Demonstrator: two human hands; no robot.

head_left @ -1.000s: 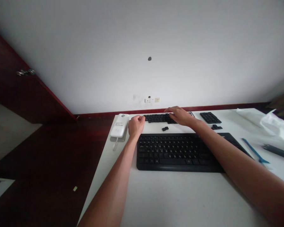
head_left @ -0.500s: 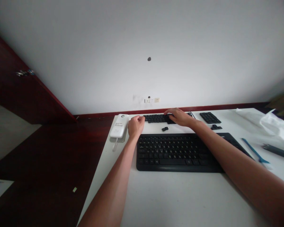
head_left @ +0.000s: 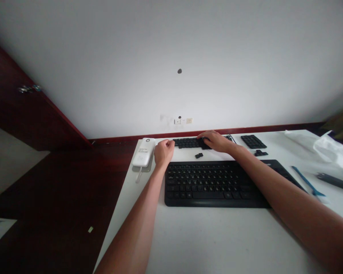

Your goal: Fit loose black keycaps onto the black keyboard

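Door (head_left: 5, 72), dark red, with a metal handle (head_left: 28, 89), at far left; floor (head_left: 74, 182), dark, bearing a small pale scrap (head_left: 90, 229). Bench (head_left: 200, 238), white, standing near a grey-white wall (head_left: 117, 68) with a row of sockets (head_left: 183, 121) low down. On its left edge: one white device (head_left: 144, 152), lying flat, printed on its upper face, a short pale strap (head_left: 138, 175) at its near end. Just right of this, the left hand (head_left: 163, 153): grip drawn narrow, fingers curled in, beside the left end of the block of black keys (head_left: 187, 143); whether anything sits inside it cannot be told. The block itself lies along the far side of the bench, in rows. Before it, a pair of loose keys (head_left: 199, 155); nearer, one large black keyboard (head_left: 205, 182), set lengthwise, its right part crossed by the right forearm. Right hand (head_left: 215, 140): palm down over the right part of the block, fingers bent onto the keys; width of grip cannot be told. Further right: a smaller block of keys (head_left: 253, 141), a small key cluster (head_left: 260, 153) just before it, a slim blue tool (head_left: 307, 180) with a pale end, crumpled white plastic (head_left: 334, 150), and a dark rod (head_left: 335, 181) nearer the right edge.
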